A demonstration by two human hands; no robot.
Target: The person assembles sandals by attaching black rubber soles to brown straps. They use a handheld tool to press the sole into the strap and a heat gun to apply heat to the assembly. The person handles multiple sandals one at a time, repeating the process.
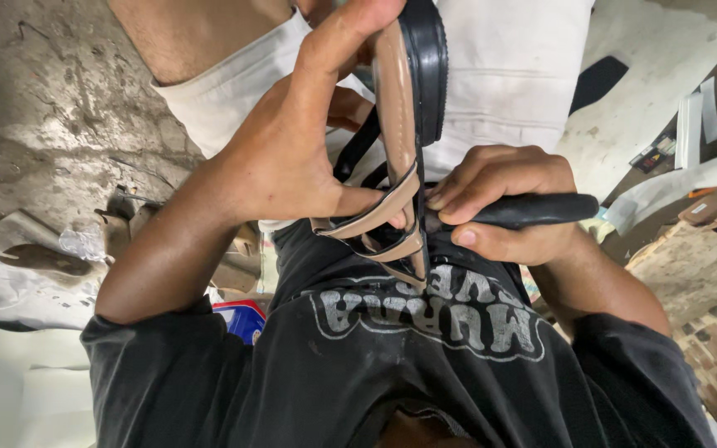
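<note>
From where I watch, the sandal (408, 99) sits held up over the lap, sole edge toward me, tan straps (375, 228) hanging at its near end. My left hand (292, 158) wraps its fingers (358, 25) closed around the sole, thumb pressed on a strap. My right hand (499, 203) grips a black tool handle (541, 209), fingers closed; its working end is hidden behind the straps, right beside my left thumb. I judge the risk is a slip: push too hard and the tool could jump off the strap into that thumb, or tear the strap loose from the sole.
</note>
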